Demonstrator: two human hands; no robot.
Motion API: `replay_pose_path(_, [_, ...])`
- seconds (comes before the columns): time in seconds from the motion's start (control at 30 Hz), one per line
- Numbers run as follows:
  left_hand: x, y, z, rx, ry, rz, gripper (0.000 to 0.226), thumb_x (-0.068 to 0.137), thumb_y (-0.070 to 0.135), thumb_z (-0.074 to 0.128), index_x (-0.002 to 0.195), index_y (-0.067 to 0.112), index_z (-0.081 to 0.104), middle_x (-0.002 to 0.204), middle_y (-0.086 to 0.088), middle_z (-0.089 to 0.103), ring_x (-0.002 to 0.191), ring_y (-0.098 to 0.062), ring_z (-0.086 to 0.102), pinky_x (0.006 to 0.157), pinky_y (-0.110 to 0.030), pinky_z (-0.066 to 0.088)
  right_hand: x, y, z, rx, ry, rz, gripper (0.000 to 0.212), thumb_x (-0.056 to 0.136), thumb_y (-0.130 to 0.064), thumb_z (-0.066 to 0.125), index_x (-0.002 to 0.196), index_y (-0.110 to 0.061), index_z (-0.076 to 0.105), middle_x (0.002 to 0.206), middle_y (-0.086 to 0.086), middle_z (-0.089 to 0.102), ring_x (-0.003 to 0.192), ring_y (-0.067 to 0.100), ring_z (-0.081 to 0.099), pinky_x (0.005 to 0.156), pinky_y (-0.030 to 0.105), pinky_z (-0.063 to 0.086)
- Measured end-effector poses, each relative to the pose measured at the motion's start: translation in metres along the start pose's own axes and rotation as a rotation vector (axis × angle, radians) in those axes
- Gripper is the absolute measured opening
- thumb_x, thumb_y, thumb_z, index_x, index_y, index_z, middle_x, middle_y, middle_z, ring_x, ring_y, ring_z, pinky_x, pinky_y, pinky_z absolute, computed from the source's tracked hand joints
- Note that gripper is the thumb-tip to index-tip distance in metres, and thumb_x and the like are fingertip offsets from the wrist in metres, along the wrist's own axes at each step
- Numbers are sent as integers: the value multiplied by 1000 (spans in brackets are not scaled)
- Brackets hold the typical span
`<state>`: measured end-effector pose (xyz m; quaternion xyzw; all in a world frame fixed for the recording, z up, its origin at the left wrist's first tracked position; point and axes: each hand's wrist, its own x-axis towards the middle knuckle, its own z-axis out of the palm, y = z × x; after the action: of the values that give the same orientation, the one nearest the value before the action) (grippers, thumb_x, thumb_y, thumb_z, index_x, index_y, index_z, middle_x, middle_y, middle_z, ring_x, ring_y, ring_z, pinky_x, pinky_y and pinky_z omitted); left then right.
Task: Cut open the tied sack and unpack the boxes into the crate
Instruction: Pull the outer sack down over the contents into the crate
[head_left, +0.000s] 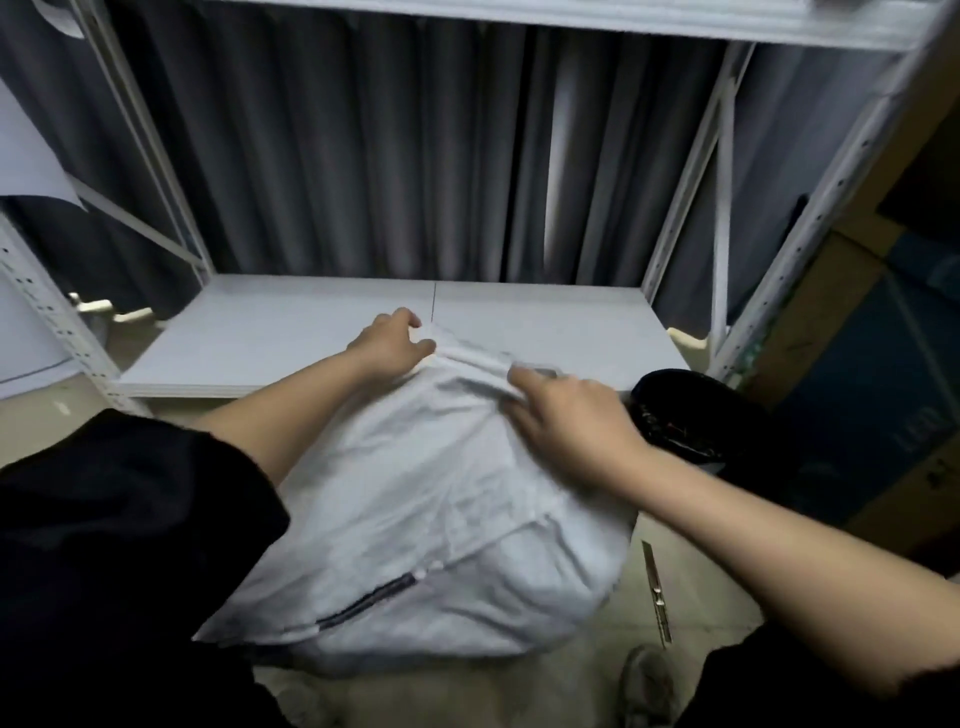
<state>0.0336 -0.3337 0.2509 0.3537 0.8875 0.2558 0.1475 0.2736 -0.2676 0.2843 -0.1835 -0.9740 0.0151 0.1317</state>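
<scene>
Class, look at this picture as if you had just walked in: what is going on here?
A person bends over a full white sack lying on the floor before a white shelf. The left hand pinches the sack's gathered neck, and the right hand grips the cloth just behind it. The sack looks unopened. A utility knife lies on the floor beside it, untouched.

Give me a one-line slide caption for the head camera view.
Both hands, left and right, grip the gathered neck of a white sack before a low shelf.
</scene>
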Motion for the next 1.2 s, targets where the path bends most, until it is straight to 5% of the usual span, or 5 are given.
replay_pose_path(0.17, [-45,5,-32,-136,56,199,53,88,64,38,116,23,53,124,2,54,115,-19,53,99,-36,40,75,38,-14,166,152,227,24,96,-40,40,85,-19,46,87,10,63,87,35,59,62,35,35])
replay_pose_path(0.43, [-95,-29,-12,414,-40,343,127,54,81,58,151,27,-3,160,4,1,148,-14,7,119,-40,18,123,66,-27,404,231,481,38,95,-43,39,79,-14,56,85,2,57,84,30,51,69,35,34])
replay_pose_path(0.7, [-63,-59,-38,772,-112,147,131,55,60,75,152,21,-4,157,-1,19,141,-23,23,106,-47,26,123,78,-30,409,267,350,46,95,-49,36,65,-15,41,69,-2,53,74,24,51,63,35,32])
replay_pose_path(0.9, [-41,-88,-45,701,-62,50,73,77,30,64,136,17,24,127,-10,56,115,-28,54,93,-34,42,116,92,-29,412,331,277,51,95,-52,38,69,-8,40,61,-1,46,68,23,49,60,35,33])
replay_pose_path(1.2, [-48,-120,-32,569,-233,-127,61,77,39,69,131,22,48,133,-2,57,121,-21,54,94,-26,42,121,106,-28,469,341,383,46,95,-50,38,63,-16,39,62,-2,48,75,28,54,56,35,30])
